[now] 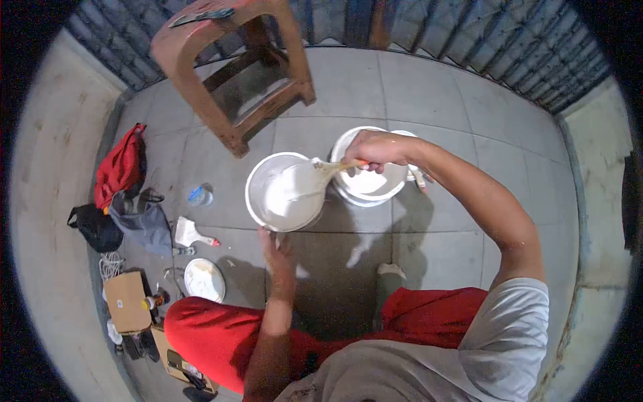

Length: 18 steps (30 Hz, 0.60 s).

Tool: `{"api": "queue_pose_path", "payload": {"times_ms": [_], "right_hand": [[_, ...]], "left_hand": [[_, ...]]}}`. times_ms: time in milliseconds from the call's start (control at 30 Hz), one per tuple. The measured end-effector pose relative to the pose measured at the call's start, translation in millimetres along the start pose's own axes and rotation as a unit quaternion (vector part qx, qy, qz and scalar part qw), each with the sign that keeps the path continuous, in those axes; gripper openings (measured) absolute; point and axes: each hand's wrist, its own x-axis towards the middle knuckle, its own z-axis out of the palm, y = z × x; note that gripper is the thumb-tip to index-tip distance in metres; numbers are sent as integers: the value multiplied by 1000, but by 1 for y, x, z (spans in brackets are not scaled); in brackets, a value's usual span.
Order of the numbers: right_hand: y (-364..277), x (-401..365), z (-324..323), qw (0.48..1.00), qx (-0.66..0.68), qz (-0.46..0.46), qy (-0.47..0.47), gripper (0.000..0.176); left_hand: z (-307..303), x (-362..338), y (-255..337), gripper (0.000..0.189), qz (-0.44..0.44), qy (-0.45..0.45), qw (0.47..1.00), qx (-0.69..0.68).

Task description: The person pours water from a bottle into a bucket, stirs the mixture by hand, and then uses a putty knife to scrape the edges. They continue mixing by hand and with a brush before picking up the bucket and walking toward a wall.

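A wide paintbrush (327, 171), its handle orange at the end, is gripped in my right hand (382, 149). The brush reaches over the rim of a white bucket (253, 208), and its head is hard to tell from the white paint (281, 194) inside. At that bucket's near side, my left hand (277, 253) has its fingers curled against the wall below the rim. Just to the right, under my right hand, stands a second white bucket (365, 199) with white paint in it.
A brown stool (231, 130) stands at the back, a tool on its seat. Left on the tiled floor are another brush (191, 233), a plastic cup (200, 195), a white lid (205, 280), bags (142, 221) and cardboard (126, 301). A metal shutter (469, 40) closes off the far side.
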Motion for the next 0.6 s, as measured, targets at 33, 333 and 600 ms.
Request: {"api": "queue_pose_path", "payload": {"times_ms": [33,333,600], "right_hand": [[3,-4,-5,998,55,-2,-6,25],[44,-77,-92,975,205,-77,40,22],[159,-116,-145,945,274,-41,175,25]], "left_hand": [[3,-4,5,78,-23,6,1000,8],[-3,3,-6,76,3,6,999,49],[11,2,-8,76,5,67,996,65]]}}
